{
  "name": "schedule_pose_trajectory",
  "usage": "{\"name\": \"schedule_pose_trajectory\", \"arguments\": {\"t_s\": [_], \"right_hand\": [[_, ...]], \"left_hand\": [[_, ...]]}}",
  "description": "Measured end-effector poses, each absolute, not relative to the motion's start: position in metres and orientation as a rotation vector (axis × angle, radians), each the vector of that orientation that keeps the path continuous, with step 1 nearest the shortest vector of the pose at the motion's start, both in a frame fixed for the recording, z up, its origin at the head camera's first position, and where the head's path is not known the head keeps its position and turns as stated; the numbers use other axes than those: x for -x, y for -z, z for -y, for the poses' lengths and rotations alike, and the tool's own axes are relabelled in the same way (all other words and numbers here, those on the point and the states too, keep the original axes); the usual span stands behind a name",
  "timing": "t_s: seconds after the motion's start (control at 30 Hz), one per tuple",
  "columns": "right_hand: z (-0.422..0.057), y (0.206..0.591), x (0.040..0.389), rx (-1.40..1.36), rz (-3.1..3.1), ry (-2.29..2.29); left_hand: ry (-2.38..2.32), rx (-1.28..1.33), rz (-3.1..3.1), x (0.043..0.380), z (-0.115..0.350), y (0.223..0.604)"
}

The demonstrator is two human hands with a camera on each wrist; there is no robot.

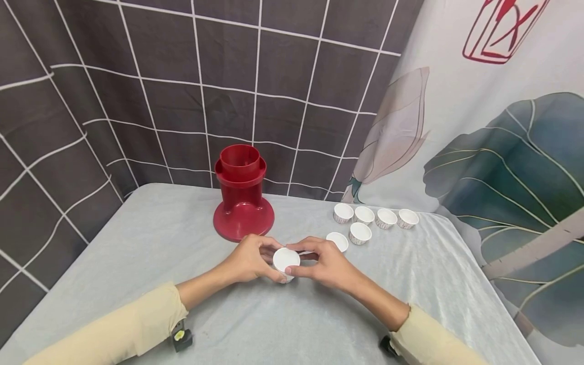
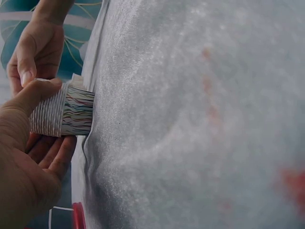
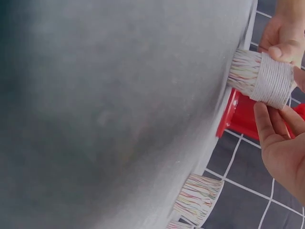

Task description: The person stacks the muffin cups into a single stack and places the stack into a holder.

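A stack of nested white paper baking cups (image 1: 286, 259) stands on the cloth in front of me, its many rims ridged and its lowest wall covered in thin coloured lines. My left hand (image 1: 250, 259) holds it from the left, the thumb in front and the fingers behind. From the other side my right hand (image 1: 329, 264) pinches the upper rims between thumb and fingers. In the left wrist view the left thumb lies along the ridged rims of the stack (image 2: 50, 112). The right wrist view has the right fingertips against those rims (image 3: 274, 83).
A red plastic holder (image 1: 243, 203) with a round base and open top stands behind my left hand. Several single baking cups (image 1: 360, 233) sit at the back right, one close behind my right hand. Grey cloth covers the table (image 1: 255, 324); a dark gridded curtain (image 1: 228, 111) hangs behind.
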State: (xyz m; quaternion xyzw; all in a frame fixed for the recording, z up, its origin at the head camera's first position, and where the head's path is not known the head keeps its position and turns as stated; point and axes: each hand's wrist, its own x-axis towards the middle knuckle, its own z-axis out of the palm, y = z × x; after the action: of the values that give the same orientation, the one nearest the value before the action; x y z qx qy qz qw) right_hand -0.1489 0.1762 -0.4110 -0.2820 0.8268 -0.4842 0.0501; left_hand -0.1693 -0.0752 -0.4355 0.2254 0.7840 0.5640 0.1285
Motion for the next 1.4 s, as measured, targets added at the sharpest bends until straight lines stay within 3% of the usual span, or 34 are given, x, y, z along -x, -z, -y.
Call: {"name": "schedule_pose_trajectory", "arguments": {"t_s": [1.4], "right_hand": [[-0.1755,0.4091,0.1508,0.824,-2.512,1.463]], "left_hand": [[-1.534,-0.683,-2.331,0.1691,0.0759,0.4313]]}}
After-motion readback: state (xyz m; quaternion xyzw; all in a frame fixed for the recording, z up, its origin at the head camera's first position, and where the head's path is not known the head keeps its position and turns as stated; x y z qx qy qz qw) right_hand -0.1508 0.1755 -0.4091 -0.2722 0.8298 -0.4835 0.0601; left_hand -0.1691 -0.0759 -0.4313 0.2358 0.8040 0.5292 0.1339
